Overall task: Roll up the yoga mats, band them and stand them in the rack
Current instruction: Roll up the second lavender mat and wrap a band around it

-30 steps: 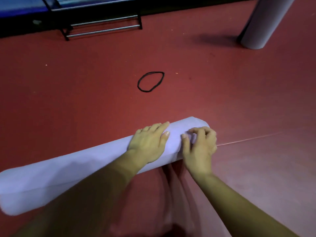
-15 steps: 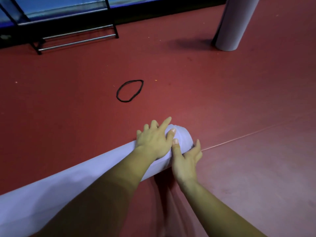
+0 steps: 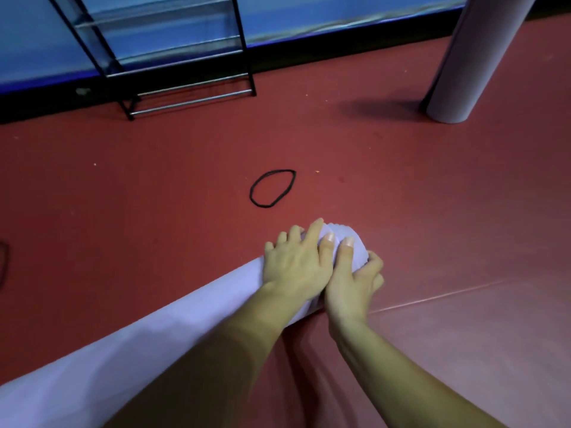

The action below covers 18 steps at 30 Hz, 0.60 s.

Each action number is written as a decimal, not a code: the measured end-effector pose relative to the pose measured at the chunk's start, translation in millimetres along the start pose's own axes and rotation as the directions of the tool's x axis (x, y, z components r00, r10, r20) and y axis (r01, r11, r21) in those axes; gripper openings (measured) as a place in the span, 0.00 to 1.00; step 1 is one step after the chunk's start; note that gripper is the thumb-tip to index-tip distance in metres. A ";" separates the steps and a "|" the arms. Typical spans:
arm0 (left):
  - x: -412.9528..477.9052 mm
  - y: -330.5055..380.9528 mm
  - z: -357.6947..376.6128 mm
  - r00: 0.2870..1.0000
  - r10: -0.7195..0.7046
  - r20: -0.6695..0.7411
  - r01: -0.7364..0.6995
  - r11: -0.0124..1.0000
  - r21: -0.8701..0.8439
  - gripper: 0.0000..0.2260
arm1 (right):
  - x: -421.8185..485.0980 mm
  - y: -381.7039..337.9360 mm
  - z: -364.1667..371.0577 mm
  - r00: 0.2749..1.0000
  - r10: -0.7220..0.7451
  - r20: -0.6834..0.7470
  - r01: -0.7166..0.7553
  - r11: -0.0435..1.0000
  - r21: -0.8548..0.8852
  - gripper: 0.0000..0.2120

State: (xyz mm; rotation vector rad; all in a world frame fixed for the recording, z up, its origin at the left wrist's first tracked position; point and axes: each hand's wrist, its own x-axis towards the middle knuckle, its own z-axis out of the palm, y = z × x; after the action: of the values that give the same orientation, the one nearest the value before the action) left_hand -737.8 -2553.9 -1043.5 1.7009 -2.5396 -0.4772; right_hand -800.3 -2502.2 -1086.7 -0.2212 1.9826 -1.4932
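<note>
Hands at the right end of the rolled mat [image 3: 148, 338] lying on the floor [image 3: 432, 211]: left hand [image 3: 295, 264] presses flat on top, right hand [image 3: 352, 282] grips the end, fingertips hidden. Mat's left end is cut off. Rack [image 3: 185, 72] and upright mat [image 3: 469, 63] are cropped above; band [image 3: 252, 196] lies loose between.

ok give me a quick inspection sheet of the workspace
surface: red floor, seam line at right
job's things: lavender yoga mat rolled, lying flat, unbanded where visible; black band loose on floor beyond it; second rolled mat standing far right; black rack by wall
clutter: dark loop cut off at left edge, maybe another band
hands: left hand presses the roll's top; right hand grips its end
cables: nothing seen
surroundings: blue wall, black base strip
</note>
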 end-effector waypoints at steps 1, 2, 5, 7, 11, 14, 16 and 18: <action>-1.3 -3.2 -21.2 0.999 -0.018 -0.038 0.017 0.999 -0.034 0.40 | -8.7 -18.6 7.6 0.998 -0.059 0.025 0.058 0.998 0.009 0.33; -2.8 -6.6 -43.9 0.996 -0.045 -0.074 0.040 0.997 -0.068 0.40 | -18.6 -38.1 15.2 0.993 -0.107 0.052 0.107 0.994 0.017 0.33; -10.4 -16.2 -119.3 0.977 -0.131 -0.166 0.102 0.979 -0.176 0.31 | -57.4 -102.9 33.0 0.961 -0.240 0.135 0.237 0.971 0.036 0.38; -16.8 -22.4 -169.3 0.968 -0.189 -0.163 0.130 0.940 -0.314 0.23 | -85.1 -148.2 38.9 0.922 -0.340 0.184 0.340 0.940 0.031 0.38; -29.5 -24.9 -271.3 0.963 -0.223 -0.150 0.084 0.779 -0.621 0.20 | -132.3 -239.9 44.7 0.842 -0.481 0.243 0.491 0.871 0.025 0.36; -31.6 -20.5 -337.4 0.943 -0.299 -0.148 0.087 0.649 -0.756 0.20 | -161.0 -300.9 52.1 0.771 -0.547 0.326 0.584 0.811 -0.021 0.35; -31.7 -18.0 -366.7 0.920 -0.378 -0.102 0.122 0.524 -0.843 0.21 | -171.8 -324.8 55.0 0.717 -0.587 0.376 0.650 0.758 -0.056 0.33; -31.6 -18.8 -384.6 0.898 -0.439 -0.038 0.147 0.380 -0.913 0.25 | -178.2 -336.1 55.1 0.677 -0.616 0.402 0.695 0.716 -0.073 0.30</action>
State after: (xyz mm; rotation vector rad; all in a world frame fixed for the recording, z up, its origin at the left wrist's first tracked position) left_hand -628.1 -2618.8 -678.8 1.5360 -1.2407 -1.2351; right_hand -708.3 -2573.8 -720.4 -1.3470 1.8386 -1.4821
